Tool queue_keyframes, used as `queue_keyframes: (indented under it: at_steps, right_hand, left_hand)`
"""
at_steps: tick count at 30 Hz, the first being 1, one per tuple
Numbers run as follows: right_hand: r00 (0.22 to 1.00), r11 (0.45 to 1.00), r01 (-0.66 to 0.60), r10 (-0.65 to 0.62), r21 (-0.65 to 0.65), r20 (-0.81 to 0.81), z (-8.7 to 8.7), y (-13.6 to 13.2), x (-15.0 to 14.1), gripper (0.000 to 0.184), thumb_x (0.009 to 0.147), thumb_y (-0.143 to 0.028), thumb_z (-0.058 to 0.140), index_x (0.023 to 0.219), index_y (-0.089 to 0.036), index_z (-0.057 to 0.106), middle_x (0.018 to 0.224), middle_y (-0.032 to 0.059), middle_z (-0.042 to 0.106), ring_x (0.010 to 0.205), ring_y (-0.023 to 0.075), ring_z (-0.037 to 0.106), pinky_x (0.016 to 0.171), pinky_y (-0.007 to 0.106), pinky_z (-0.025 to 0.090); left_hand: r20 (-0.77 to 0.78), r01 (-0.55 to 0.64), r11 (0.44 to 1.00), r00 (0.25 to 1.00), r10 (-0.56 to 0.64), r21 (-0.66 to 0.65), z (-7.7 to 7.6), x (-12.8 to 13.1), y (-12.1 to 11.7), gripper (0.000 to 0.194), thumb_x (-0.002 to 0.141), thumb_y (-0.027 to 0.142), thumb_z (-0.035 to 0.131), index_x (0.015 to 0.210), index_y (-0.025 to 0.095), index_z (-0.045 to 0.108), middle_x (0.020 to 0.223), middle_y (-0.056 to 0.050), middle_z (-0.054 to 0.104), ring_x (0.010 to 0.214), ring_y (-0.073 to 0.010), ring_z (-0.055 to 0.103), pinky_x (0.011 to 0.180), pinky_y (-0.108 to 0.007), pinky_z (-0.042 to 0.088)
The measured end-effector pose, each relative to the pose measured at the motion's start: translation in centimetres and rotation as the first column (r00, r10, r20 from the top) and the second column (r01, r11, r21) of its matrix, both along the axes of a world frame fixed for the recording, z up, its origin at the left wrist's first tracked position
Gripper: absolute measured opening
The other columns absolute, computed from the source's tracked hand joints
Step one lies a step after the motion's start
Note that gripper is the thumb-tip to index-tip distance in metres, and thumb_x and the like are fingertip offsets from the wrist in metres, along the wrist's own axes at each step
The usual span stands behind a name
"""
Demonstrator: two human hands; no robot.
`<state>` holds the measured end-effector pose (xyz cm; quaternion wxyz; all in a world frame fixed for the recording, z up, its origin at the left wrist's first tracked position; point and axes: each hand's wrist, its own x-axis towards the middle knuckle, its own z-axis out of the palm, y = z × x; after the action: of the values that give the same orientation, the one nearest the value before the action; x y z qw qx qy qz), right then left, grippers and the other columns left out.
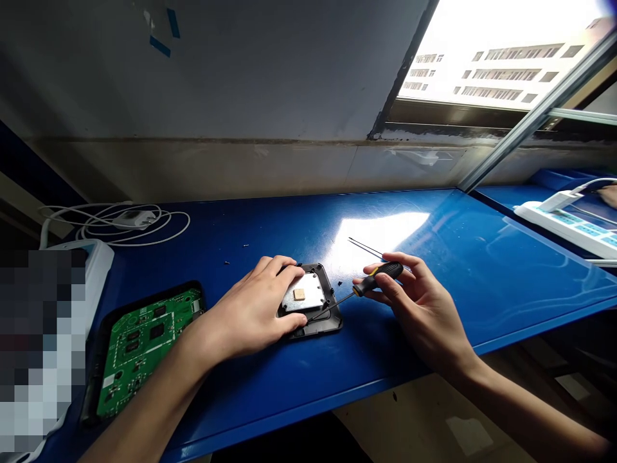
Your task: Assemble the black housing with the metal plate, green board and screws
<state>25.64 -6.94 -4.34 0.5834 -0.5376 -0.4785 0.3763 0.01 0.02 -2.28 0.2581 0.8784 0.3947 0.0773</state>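
A black plastic casing (332, 321) lies on the blue table, with a silvery metal plate (311, 286) and a small tan pad (299, 294) inside it. My left hand (258, 305) grips its left side, thumb at the near edge and fingers over the far edge. In my right hand (414, 292) is a screwdriver (383, 276) with a black and yellow handle. Its shaft slants down left into the casing, close to my left thumb; the exact tip contact is hard to see. A small black piece (340, 283) lies just right of the casing.
Left of the casing sits a green circuit board (144, 341) in a black shell. Behind are a white adapter (137, 219) with coiled cable, tiny screws (227, 262) and thin dark rods (365, 245). At right are a power strip (573, 225) and another person's hand (608, 195).
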Motion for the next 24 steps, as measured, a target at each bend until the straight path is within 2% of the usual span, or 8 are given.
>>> queue_keyframes:
  at_steps: [8,13,17,20,24]
  right_hand:
    - [1.0,0.999,0.001,-0.001,0.033,-0.014,0.2,-0.2,0.3,0.034,0.089,-0.04,0.078,0.114,-0.025,0.061,0.099,0.0031,0.077,0.079,0.0202,0.081,0.08,0.039,0.071]
    - [0.982,0.975,0.082,-0.114,0.209,0.149,1.9,0.8,1.4,0.034,0.09,-0.036,0.076,0.12,-0.027,0.064,0.097,0.0022,0.077,0.077,0.0202,0.081,0.076,0.038,0.072]
    - [0.928,0.935,0.044,-0.168,0.352,0.333,3.6,1.9,1.9,0.034,0.092,-0.029,0.074,0.125,-0.029,0.064,0.098,0.0015,0.078,0.079,0.0205,0.081,0.075,0.037,0.072]
    - [0.896,0.923,-0.014,-0.159,0.385,0.414,4.4,2.5,1.8,0.036,0.094,-0.027,0.072,0.129,-0.03,0.063,0.098,0.0004,0.078,0.078,0.0194,0.081,0.073,0.034,0.071]
    - [0.883,0.931,-0.07,-0.109,0.357,0.457,4.6,3.0,1.2,0.037,0.094,-0.026,0.071,0.13,-0.03,0.063,0.099,0.0014,0.078,0.078,0.0207,0.081,0.072,0.036,0.07]
  left_hand:
    - [-0.011,0.002,1.0,1.0,-0.002,-0.019,0.4,0.1,-0.1,0.055,0.092,0.045,0.067,0.141,0.025,0.053,0.152,-0.007,0.048,0.136,-0.0304,0.046,0.113,-0.045,0.047]
    - [-0.005,-0.005,1.0,1.0,0.005,-0.03,0.6,0.0,-0.2,0.054,0.093,0.045,0.062,0.142,0.024,0.052,0.152,-0.008,0.049,0.137,-0.0309,0.047,0.113,-0.045,0.047]
    - [-0.003,-0.013,1.0,1.0,0.013,-0.019,0.3,0.1,-0.2,0.052,0.094,0.041,0.059,0.142,0.024,0.053,0.153,-0.008,0.048,0.139,-0.0308,0.044,0.116,-0.046,0.045]
    - [-0.004,-0.014,1.0,1.0,0.014,-0.012,0.2,0.1,-0.2,0.052,0.093,0.041,0.059,0.142,0.023,0.053,0.152,-0.008,0.048,0.139,-0.0308,0.044,0.116,-0.047,0.045]
    - [-0.002,-0.013,1.0,1.0,0.013,-0.005,0.2,0.1,-0.2,0.051,0.094,0.042,0.059,0.141,0.023,0.055,0.151,-0.008,0.049,0.137,-0.031,0.045,0.115,-0.049,0.046]
